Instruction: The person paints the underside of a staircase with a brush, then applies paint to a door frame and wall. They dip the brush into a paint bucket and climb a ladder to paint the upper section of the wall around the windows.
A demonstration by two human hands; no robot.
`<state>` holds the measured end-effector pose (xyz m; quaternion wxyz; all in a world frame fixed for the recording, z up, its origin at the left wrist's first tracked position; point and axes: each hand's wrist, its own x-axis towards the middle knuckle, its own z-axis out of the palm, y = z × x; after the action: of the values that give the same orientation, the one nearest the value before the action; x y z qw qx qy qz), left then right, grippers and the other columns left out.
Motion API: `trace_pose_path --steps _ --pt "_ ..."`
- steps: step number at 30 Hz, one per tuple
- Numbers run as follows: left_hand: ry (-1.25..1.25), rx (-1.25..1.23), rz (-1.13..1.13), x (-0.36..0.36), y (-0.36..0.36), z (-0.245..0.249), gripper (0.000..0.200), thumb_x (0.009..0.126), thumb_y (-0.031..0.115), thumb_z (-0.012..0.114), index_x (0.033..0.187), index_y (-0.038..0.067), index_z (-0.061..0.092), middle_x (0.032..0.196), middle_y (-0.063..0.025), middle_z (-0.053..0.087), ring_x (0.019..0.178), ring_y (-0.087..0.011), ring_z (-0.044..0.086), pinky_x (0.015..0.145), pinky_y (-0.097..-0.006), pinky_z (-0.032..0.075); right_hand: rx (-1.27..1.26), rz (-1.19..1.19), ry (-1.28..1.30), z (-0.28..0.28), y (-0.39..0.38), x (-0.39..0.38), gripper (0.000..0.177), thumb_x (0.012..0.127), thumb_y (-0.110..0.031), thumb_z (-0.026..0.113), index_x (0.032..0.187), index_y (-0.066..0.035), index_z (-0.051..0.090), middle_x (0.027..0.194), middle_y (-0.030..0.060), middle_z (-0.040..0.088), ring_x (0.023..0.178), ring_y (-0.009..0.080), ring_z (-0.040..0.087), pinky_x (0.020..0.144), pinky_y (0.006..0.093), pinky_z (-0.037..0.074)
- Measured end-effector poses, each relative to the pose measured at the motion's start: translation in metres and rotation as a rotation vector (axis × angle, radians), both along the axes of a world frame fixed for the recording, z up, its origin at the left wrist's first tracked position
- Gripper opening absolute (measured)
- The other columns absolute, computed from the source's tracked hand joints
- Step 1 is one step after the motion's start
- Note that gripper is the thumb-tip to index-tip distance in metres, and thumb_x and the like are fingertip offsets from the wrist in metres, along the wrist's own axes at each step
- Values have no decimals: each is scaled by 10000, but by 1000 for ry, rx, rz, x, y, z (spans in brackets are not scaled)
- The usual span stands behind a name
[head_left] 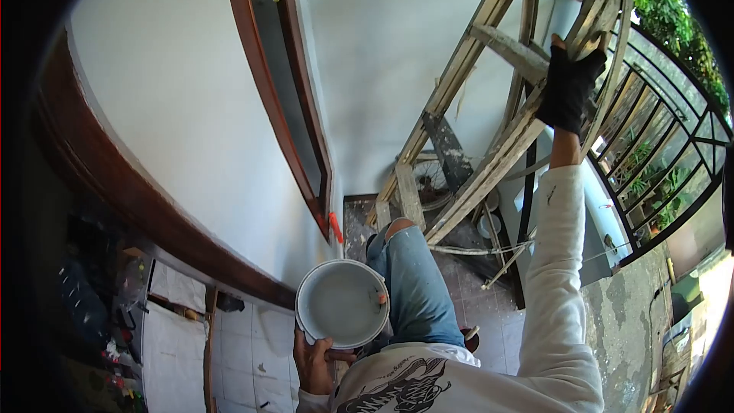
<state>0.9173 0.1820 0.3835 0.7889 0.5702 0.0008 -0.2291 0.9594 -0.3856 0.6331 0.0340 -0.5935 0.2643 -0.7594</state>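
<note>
A round bucket [342, 304] with a pale grey inside is at the lower middle, close to my body. My left hand [314, 361] is bare and grips it from below, thumb against its side. A small orange spot shows at the inner right of the bucket. My right hand [572, 86], in a black fingerless glove, is raised at arm's length and closed around the side rail of a worn wooden stepladder [489, 172]. The ladder stands spread, its wood stained and spattered. My bent knee [409, 256] in torn jeans is by its lower steps.
A white wall [183, 107] and a brown-framed opening [260, 99] are on the left. Behind the ladder shows a spoked wheel [430, 177]. A black metal railing [650, 153] runs along the right, with plants beyond. Clutter [115, 313] lies at lower left.
</note>
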Motion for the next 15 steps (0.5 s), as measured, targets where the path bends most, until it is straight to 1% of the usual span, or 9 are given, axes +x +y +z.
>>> trace_pose_path --steps 1,4,6,8,9,10,13,14,15 --pt "15 -3 3 4 -2 2 713 920 39 541 1602 56 337 1268 -228 673 789 -332 780 614 -380 698 -68 47 48 2 4 -4 963 871 -345 879 1599 -2 350 1459 304 532 1361 476 536 1139 510 454" --pt "-23 -53 1 23 -13 -10 698 904 39 557 1572 26 358 1232 -236 675 740 -336 771 605 -380 699 56 169 6 9 25 -8 972 879 -326 872 1634 -30 336 1496 327 511 1388 477 536 1137 528 470" --pt "-16 -81 -7 41 -22 -16 680 926 22 517 1583 42 344 1267 -229 677 743 -350 778 615 -405 699 0 111 10 11 15 -10 980 887 -367 860 1645 -44 328 1498 329 499 1370 497 546 1117 539 486" --pt "-35 -103 -32 63 -28 -38 661 925 17 515 1566 35 355 1264 -231 676 732 -353 779 615 -407 701 177 91 120 16 30 -18 990 889 -431 845 1641 -36 337 1473 334 496 1363 513 536 1124 534 474" --pt "-43 -127 -48 77 -38 -45 643 924 11 514 1549 29 365 1261 -233 675 722 -356 779 615 -410 702 91 -144 182 17 23 -23 962 890 -487 829 1617 -32 393 1467 334 499 1360 498 532 1132 519 459" --pt "-71 -152 -52 92 -51 -45 643 924 11 514 1549 29 365 1261 -233 675 722 -356 779 615 -410 702 -230 -293 76 25 -1 -26 931 878 -514 836 1580 -32 462 1507 310 496 1371 455 531 1142 516 442" --pt "-3 -101 -53 131 -84 -39 651 919 27 514 1548 32 348 1227 -243 684 708 -344 781 621 -414 704 -648 -512 -41 93 -26 -59 598 948 -294 796 1489 -128 603 1426 170 633 1347 389 569 1133 479 463" --pt "5 -89 -59 147 -94 -39 651 919 27 514 1548 32 348 1227 -243 684 708 -344 781 621 -414 704 -646 -536 2 120 -32 -69 479 1039 -243 725 1461 -46 611 1365 194 665 1318 346 611 1115 449 485" --pt "4 -100 -62 163 -106 -39 654 921 33 512 1552 33 342 1196 -239 696 709 -339 781 615 -409 703 -537 -541 71 149 -53 -87 414 1073 -206 672 1456 -54 622 1321 184 688 1308 336 624 1115 432 485"
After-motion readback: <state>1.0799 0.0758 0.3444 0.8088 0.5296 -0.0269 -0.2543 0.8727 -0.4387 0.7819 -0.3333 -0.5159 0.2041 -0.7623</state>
